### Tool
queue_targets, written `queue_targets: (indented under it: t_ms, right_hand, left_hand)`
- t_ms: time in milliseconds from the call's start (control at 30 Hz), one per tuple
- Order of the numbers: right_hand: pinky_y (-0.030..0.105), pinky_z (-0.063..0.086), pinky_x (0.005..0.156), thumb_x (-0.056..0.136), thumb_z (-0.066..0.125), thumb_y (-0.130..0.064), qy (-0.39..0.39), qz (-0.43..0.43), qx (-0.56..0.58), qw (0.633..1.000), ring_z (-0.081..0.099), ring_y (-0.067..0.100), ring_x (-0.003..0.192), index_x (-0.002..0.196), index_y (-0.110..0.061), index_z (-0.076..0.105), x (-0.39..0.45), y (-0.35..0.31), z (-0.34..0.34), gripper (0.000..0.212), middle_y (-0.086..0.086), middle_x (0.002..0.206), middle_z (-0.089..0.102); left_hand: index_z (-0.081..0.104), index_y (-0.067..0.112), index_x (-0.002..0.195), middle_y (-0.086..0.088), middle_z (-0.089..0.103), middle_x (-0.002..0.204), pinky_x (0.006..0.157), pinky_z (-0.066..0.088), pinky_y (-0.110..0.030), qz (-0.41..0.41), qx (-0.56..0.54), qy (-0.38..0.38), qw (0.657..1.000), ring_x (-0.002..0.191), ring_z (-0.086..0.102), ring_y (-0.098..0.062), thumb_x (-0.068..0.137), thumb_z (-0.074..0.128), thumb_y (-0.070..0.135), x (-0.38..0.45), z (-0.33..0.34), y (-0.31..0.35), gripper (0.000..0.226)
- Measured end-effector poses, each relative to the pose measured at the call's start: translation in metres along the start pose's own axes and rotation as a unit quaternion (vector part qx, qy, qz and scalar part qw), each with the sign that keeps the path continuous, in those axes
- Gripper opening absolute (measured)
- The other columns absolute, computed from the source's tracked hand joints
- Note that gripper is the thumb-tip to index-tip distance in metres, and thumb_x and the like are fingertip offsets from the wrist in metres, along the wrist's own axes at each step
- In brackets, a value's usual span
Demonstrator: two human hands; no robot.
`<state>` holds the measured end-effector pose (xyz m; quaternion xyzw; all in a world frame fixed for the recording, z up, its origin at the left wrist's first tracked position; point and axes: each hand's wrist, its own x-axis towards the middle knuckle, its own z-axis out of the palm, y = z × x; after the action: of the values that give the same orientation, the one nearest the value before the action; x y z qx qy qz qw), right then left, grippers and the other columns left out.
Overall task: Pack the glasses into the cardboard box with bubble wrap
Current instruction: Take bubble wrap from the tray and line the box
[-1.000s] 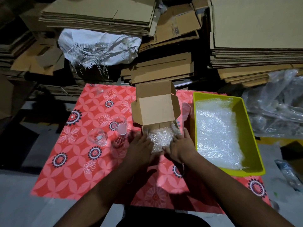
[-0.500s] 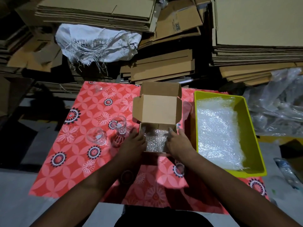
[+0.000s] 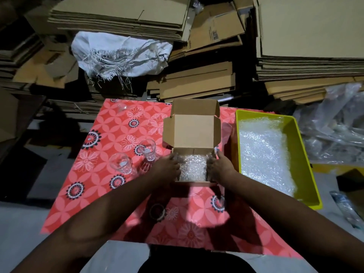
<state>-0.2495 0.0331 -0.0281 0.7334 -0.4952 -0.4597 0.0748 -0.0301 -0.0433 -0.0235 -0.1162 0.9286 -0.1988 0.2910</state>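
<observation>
A small cardboard box (image 3: 192,133) stands open on the red flowered cloth, its lid flap raised at the back. A bubble-wrapped bundle (image 3: 193,167) lies inside it. My left hand (image 3: 167,166) presses down on the bundle's left side and my right hand (image 3: 220,166) presses on its right side, fingers reaching into the box. Two clear glasses stand left of the box: one (image 3: 120,165) nearer me, one (image 3: 148,149) close to my left hand.
A yellow tray (image 3: 304,154) holding bubble wrap sheets sits right of the box. Stacks of flat cardboard (image 3: 197,83) and a white sack (image 3: 120,54) fill the back. Clear plastic bags (image 3: 334,127) lie at the far right. Another small glass (image 3: 121,107) stands at the cloth's far edge.
The wrapped bundle has gone from in front of the box down into it. Both hands followed and now press at its sides inside the box.
</observation>
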Motion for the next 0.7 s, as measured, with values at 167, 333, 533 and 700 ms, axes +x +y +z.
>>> queue_targets:
  t_ms: [167,333,533,700]
  right_hand:
    - [0.060,0.016,0.116,0.101,0.041,-0.049,0.008,0.010,-0.044,0.999,0.026,0.031,0.149,0.149,-0.020,0.045,0.005,0.001,0.007,0.057,0.008,0.157,0.038]
    - [0.061,0.020,0.115,0.098,0.049,-0.048,-0.001,0.019,-0.047,0.999,0.027,0.032,0.147,0.148,-0.019,0.046,0.006,-0.004,0.014,0.058,0.012,0.153,0.040]
    - [0.067,0.016,0.114,0.099,0.049,-0.047,-0.010,0.016,-0.041,0.999,0.019,0.032,0.150,0.151,-0.018,0.041,0.002,-0.001,0.016,0.061,0.010,0.159,0.034]
    - [0.062,0.017,0.115,0.100,0.044,-0.048,0.018,0.020,-0.035,0.999,0.023,0.035,0.149,0.148,-0.017,0.046,0.002,0.003,0.013,0.057,0.013,0.159,0.035]
  left_hand:
    - [0.053,0.020,0.131,-0.002,0.054,0.135,0.112,0.031,-0.044,0.014,0.067,0.043,0.997,0.130,0.046,-0.026,0.093,0.057,0.033,-0.003,-0.004,0.000,0.040]
    - [0.052,0.022,0.110,0.001,0.061,0.108,0.091,0.036,-0.038,0.012,0.012,0.066,0.998,0.108,0.057,-0.021,0.086,0.058,0.033,-0.006,-0.001,-0.006,0.026]
    - [0.053,0.016,0.106,-0.003,0.060,0.100,0.087,0.045,-0.043,0.018,-0.047,0.184,0.982,0.104,0.054,-0.027,0.082,0.021,0.016,-0.020,-0.001,-0.010,0.040]
    - [0.064,0.020,0.083,0.003,0.064,0.083,0.087,0.042,-0.039,0.016,-0.018,0.135,0.991,0.094,0.061,-0.023,0.088,0.041,0.022,-0.017,0.003,-0.004,0.024]
